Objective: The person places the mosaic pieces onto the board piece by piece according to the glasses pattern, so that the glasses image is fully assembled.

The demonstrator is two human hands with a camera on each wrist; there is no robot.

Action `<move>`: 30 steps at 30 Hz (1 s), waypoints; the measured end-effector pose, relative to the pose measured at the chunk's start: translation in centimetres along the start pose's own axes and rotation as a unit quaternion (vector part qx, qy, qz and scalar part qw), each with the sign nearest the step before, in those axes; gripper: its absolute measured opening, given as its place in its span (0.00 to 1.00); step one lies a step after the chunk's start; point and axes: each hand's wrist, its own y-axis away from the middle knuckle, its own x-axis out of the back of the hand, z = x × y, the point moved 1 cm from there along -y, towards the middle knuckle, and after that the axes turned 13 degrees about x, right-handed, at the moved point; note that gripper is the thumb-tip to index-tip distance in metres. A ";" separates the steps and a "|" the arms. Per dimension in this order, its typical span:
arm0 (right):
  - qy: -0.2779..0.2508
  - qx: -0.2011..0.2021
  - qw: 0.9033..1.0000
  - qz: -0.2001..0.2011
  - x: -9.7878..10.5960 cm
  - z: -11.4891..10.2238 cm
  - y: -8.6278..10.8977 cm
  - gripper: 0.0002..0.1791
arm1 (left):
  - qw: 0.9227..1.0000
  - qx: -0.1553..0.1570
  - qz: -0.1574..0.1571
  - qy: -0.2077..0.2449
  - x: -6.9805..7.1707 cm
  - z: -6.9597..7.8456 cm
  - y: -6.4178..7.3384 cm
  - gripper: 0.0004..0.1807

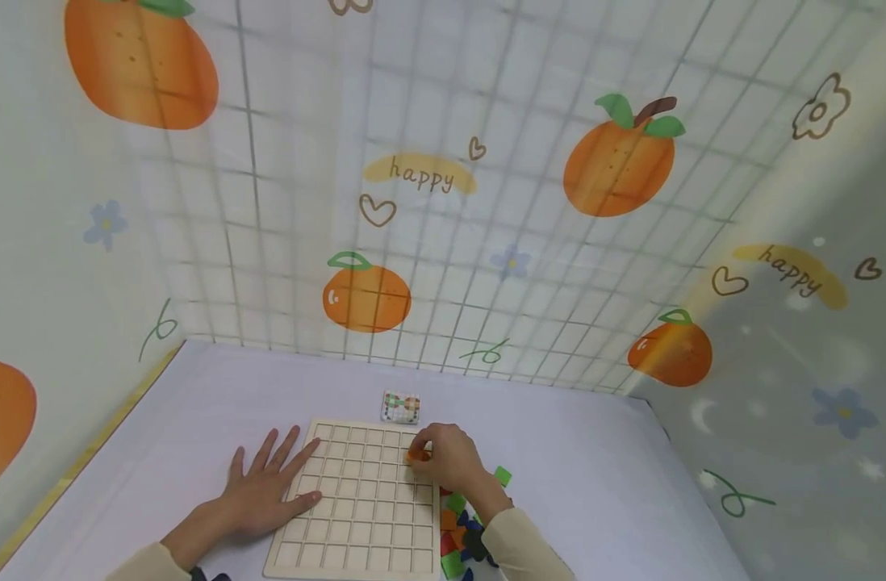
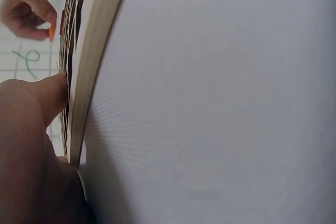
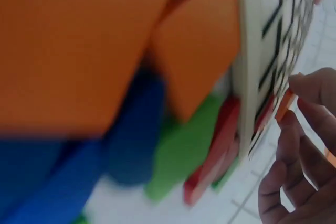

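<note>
A wooden board (image 1: 358, 490) with a grid of square recesses lies on the white-covered table. My left hand (image 1: 264, 491) rests at its left side, fingers spread and straight, with the thumb and a fingertip over the board; the left wrist view shows the thumb (image 2: 52, 95) against the board's edge (image 2: 97, 40). Over the board's upper right part, my right hand (image 1: 453, 460) pinches a small orange block (image 1: 417, 456) between thumb and fingertips. The right wrist view shows this orange block (image 3: 285, 104) close to the grid; whether it touches the board I cannot tell.
Loose orange, green, blue and red blocks (image 1: 453, 542) are heaped along the board's right side, under my right forearm. One green block (image 1: 503, 476) lies slightly apart. A small patterned card (image 1: 401, 407) lies beyond the board's far edge. A printed curtain (image 1: 428, 242) hangs behind the table.
</note>
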 end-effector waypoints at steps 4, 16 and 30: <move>0.004 0.027 1.000 -0.011 -0.9 -0.5 -1.3 0.03 | 1.000 0.002 -0.005 0.000 -0.1 -0.2 -0.3 0.47; 0.062 0.032 0.997 -0.028 -0.1 -0.4 -1.1 0.03 | 1.000 0.012 -0.007 -0.012 0.4 -0.2 -0.4 0.48; 0.075 -0.053 0.995 -0.027 0.7 1.2 1.3 0.15 | 1.000 0.011 -0.005 -0.006 0.5 0.2 -0.2 0.48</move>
